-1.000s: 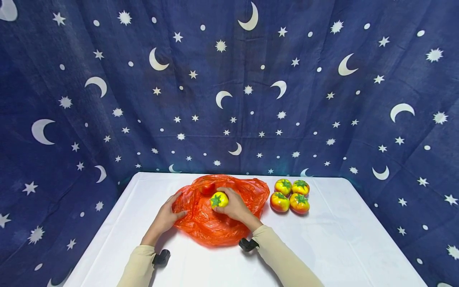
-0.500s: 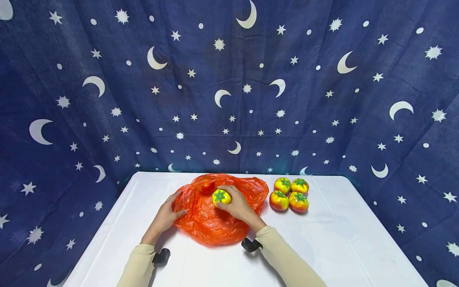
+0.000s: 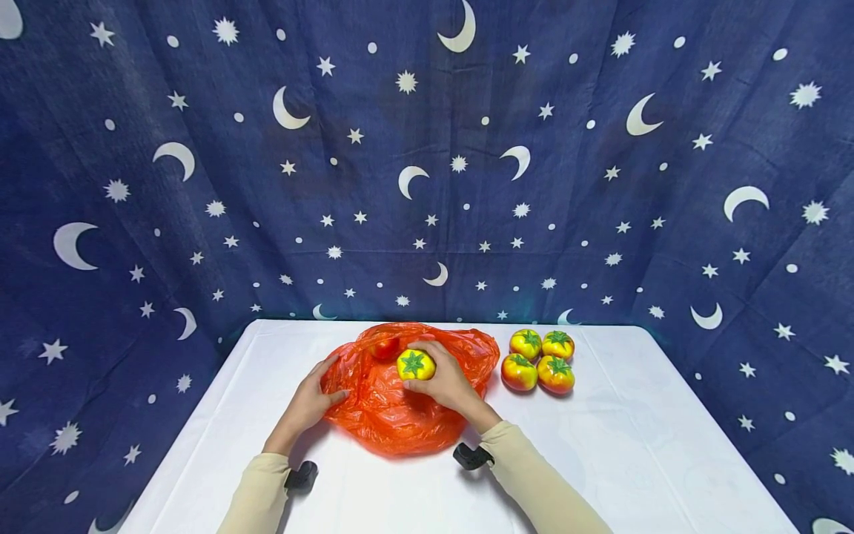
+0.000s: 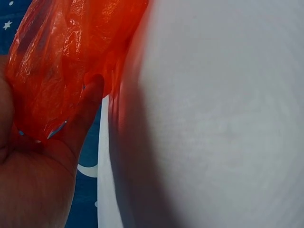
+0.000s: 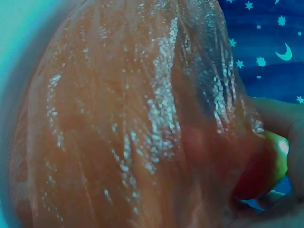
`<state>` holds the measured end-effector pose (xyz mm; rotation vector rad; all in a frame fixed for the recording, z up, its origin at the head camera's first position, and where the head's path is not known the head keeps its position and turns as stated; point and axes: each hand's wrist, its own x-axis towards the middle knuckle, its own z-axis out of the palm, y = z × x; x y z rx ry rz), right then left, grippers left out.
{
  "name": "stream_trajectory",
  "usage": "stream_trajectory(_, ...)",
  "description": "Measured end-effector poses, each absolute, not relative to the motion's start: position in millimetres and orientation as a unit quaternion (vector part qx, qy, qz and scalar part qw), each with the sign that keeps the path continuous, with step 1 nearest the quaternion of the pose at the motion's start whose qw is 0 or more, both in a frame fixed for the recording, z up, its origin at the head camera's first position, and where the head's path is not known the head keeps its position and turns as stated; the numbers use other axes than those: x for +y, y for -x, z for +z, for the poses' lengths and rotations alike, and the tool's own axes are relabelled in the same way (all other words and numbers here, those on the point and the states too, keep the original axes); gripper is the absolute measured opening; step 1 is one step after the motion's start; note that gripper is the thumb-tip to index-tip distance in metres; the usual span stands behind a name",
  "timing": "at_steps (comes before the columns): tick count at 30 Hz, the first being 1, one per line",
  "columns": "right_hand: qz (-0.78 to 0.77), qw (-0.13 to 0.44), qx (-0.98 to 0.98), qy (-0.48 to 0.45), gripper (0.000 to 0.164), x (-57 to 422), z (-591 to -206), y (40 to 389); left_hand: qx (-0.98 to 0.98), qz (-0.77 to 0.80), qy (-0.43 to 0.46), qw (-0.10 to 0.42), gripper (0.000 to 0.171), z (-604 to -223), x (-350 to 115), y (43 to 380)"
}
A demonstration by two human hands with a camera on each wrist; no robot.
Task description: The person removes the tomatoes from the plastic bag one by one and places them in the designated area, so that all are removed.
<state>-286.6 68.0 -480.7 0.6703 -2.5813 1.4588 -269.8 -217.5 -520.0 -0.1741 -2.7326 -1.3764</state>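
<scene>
A crinkled red plastic bag point(image 3: 394, 423) lies on the white table with its mouth spread upward. My left hand point(image 3: 310, 400) holds its left side, the thumb in front and the fingers along the outer edge. In the left wrist view, the film of the bag point(image 4: 71, 61) runs between the thumb and the fingers. My right hand point(image 3: 443, 377) grips a yellow and red tomato point(image 3: 415, 365), green leafy top up, over the bag's mouth. A red round thing point(image 3: 385, 348) shows inside the bag near its back. Through the right wrist view, the bag's film partly covers the tomato point(image 5: 263, 168).
Several tomatoes point(image 3: 537, 363) of the same kind stand grouped on the table right of the bag. The white table point(image 3: 640, 445) ends at a dark blue curtain point(image 3: 467, 185) printed with moons and stars. A black wrist device point(image 3: 470, 456) sits at the right cuff.
The right hand and its tomato have shifted slightly to the right, and the tomato looks a little larger in the head view. The left hand keeps its place on the bag.
</scene>
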Motion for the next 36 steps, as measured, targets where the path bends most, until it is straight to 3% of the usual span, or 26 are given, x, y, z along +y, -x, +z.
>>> stream_trajectory(18, 0.515, 0.070, -0.836, -0.179, 0.059, 97, -460, 269, -0.886, -0.462, 0.047, 0.020, 0.080, -519, -215, 272)
stream_trajectory(36, 0.459, 0.113, -0.853, -0.219, 0.056, 136, -458, 254, -0.883, -0.468, 0.043, 0.026, 0.080, -518, -220, 270)
